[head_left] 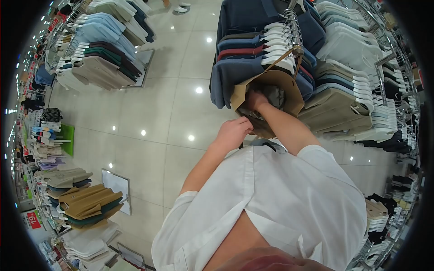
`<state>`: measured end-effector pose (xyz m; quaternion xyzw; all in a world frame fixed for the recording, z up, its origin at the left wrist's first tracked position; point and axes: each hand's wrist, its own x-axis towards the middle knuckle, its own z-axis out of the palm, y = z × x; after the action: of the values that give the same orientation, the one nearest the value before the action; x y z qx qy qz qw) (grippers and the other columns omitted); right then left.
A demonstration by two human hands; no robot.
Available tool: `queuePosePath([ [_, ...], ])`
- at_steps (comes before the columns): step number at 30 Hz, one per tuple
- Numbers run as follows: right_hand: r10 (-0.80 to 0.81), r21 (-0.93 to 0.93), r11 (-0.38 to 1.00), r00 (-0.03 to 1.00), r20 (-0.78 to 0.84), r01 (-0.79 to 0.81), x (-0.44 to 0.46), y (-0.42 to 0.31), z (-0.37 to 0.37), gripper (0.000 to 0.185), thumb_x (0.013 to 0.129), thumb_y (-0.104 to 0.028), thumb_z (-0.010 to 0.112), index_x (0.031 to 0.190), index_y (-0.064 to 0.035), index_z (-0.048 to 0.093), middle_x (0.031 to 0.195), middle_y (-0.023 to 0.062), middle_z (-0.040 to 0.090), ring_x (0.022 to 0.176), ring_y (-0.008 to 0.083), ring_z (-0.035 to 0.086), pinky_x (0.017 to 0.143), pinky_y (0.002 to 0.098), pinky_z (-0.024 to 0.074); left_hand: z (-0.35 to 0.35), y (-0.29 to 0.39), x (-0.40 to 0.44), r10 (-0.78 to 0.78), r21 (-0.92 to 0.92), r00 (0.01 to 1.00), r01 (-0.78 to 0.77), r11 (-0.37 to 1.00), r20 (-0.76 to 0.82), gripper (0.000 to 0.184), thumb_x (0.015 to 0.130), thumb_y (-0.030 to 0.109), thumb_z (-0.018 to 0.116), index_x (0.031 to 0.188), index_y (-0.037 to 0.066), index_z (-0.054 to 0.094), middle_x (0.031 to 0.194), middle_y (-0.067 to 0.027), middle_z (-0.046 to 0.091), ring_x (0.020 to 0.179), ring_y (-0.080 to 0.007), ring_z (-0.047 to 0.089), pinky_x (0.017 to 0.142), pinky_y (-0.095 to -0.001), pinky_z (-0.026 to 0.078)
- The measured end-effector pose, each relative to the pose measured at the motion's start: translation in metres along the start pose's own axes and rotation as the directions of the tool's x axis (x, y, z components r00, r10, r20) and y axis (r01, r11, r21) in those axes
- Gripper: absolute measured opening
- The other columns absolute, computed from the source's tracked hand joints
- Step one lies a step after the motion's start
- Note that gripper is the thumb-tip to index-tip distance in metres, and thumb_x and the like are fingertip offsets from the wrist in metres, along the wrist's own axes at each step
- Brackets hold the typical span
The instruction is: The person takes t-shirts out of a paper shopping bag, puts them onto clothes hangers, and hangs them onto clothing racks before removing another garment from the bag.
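A brown paper bag (293, 92) hangs by its handle at the end of a metal clothes rail, with its mouth facing me. My right hand (256, 100) reaches inside it; the fingers are out of sight, so I cannot tell what they hold. Dark, crumpled grey stuff (275, 95) shows in the bag beside that hand. At the near left rim, my left hand (234, 132) has its fingers closed on the bag's edge.
Around the bag, blue and dark red shirts (237, 74) hang on white hangers. Beige trousers (337, 108) hang to the right. Another rack holds light blue shirts (101, 34) at the upper left, and mustard shirts (92, 198) hang lower left. Shiny tiled floor (181, 104) lies between.
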<state>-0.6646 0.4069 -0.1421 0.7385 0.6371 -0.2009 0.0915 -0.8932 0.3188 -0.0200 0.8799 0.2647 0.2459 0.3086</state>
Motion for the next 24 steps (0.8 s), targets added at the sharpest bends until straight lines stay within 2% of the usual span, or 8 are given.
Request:
queuePosePath([
  [1, -0.068, -0.072, 0.995, 0.998, -0.013, 0.066, 0.013, 0.009, 0.017, 0.051, 0.087, -0.024, 0.068, 0.131, -0.0001, 0.061, 0.137, 0.0242, 0.064, 0.123, 0.0412, 0.065, 0.106, 0.0472, 0.0515, -0.001, 0.001, 0.001, -0.012, 0.006, 1.0, 0.012, 1.0, 0.009, 0.007, 0.089, 0.011, 0.07, 0.096, 0.011, 0.072, 0.099, -0.0035, 0.068, 0.087, -0.0288, 0.07, 0.075, -0.0417, 0.057],
  [4, 0.028, 0.092, 0.995, 1.0, -0.008, -0.027, -0.021, 0.0, -0.025, 0.041, 0.087, -0.021, 0.067, 0.125, -0.0034, 0.07, 0.133, 0.0225, 0.067, 0.124, 0.0375, 0.066, 0.105, 0.0451, 0.0527, -0.003, 0.005, 0.002, -0.043, 0.012, 0.999, 0.042, 0.999, 0.029, 0.007, 0.09, 0.011, 0.07, 0.096, 0.01, 0.072, 0.1, -0.0034, 0.069, 0.09, -0.0289, 0.07, 0.077, -0.041, 0.057],
  [7, 0.092, 0.107, 0.989, 0.994, 0.064, -0.098, -0.005, 0.013, -0.025, 0.046, 0.087, -0.019, 0.067, 0.131, -0.005, 0.067, 0.13, 0.0237, 0.069, 0.124, 0.0353, 0.066, 0.104, 0.044, 0.0538, 0.002, 0.006, 0.001, -0.049, -0.002, 0.999, 0.049, 0.999, 0.021, 0.008, 0.09, 0.011, 0.071, 0.098, 0.01, 0.071, 0.103, -0.0036, 0.069, 0.089, -0.0295, 0.07, 0.077, -0.0418, 0.057],
  [12, 0.224, 0.403, 0.901, 0.968, -0.113, -0.161, -0.046, 0.011, -0.063, 0.051, 0.089, -0.021, 0.069, 0.137, -0.0039, 0.063, 0.134, 0.0214, 0.068, 0.126, 0.0378, 0.064, 0.108, 0.0454, 0.0509, 0.009, 0.009, 0.0, -0.02, -0.064, 0.997, 0.015, 0.998, -0.073, 0.013, 0.091, 0.013, 0.073, 0.103, 0.008, 0.072, 0.112, -0.0054, 0.07, 0.083, -0.0297, 0.069, 0.075, -0.0421, 0.056],
  [13, 0.263, 0.474, 0.862, 0.958, -0.117, -0.179, -0.064, 0.008, -0.075, 0.054, 0.09, -0.021, 0.069, 0.14, -0.0036, 0.061, 0.135, 0.021, 0.067, 0.127, 0.0379, 0.063, 0.11, 0.0454, 0.0492, 0.009, 0.012, -0.001, -0.061, -0.115, 0.995, 0.051, 0.992, -0.08, 0.015, 0.091, 0.013, 0.074, 0.105, 0.008, 0.072, 0.113, -0.0058, 0.07, 0.082, -0.0287, 0.069, 0.075, -0.0403, 0.056],
  [18, 0.163, 0.519, 0.854, 0.963, -0.215, -0.029, -0.127, 0.018, -0.102, 0.037, 0.092, -0.026, 0.071, 0.123, -0.0065, 0.068, 0.116, 0.0222, 0.072, 0.114, 0.0405, 0.067, 0.096, 0.0504, 0.0516, -0.001, 0.039, -0.004, -0.273, -0.297, 0.961, 0.253, 0.921, -0.029, 0.022, 0.094, 0.016, 0.075, 0.114, 0.006, 0.073, 0.118, -0.0066, 0.069, 0.077, -0.0196, 0.071, 0.071, -0.0326, 0.054],
  [21, 0.159, 0.63, 0.774, 0.943, -0.292, 0.064, -0.169, 0.022, -0.12, 0.029, 0.093, -0.026, 0.073, 0.113, -0.0065, 0.068, 0.1, 0.0196, 0.073, 0.099, 0.0375, 0.07, 0.086, 0.0473, 0.0518, 0.004, 0.04, -0.007, -0.383, -0.489, 0.89, 0.455, 0.744, 0.245, 0.032, 0.104, 0.022, 0.066, 0.129, 0.002, 0.066, 0.127, -0.0096, 0.069, 0.084, -0.0188, 0.074, 0.075, -0.0293, 0.057],
  [24, 0.149, 0.743, 0.644, 0.922, -0.358, 0.185, -0.203, 0.026, -0.134, 0.027, 0.092, -0.023, 0.075, 0.109, -0.004, 0.066, 0.092, 0.015, 0.071, 0.086, 0.0304, 0.068, 0.08, 0.0404, 0.0513, 0.015, 0.047, -0.01, -0.269, -0.859, 0.869, 0.472, 0.197, 0.416, 0.051, 0.11, 0.038, 0.054, 0.146, 0.001, 0.053, 0.14, -0.0141, 0.064, 0.101, -0.0251, 0.073, 0.088, -0.0346, 0.058],
])
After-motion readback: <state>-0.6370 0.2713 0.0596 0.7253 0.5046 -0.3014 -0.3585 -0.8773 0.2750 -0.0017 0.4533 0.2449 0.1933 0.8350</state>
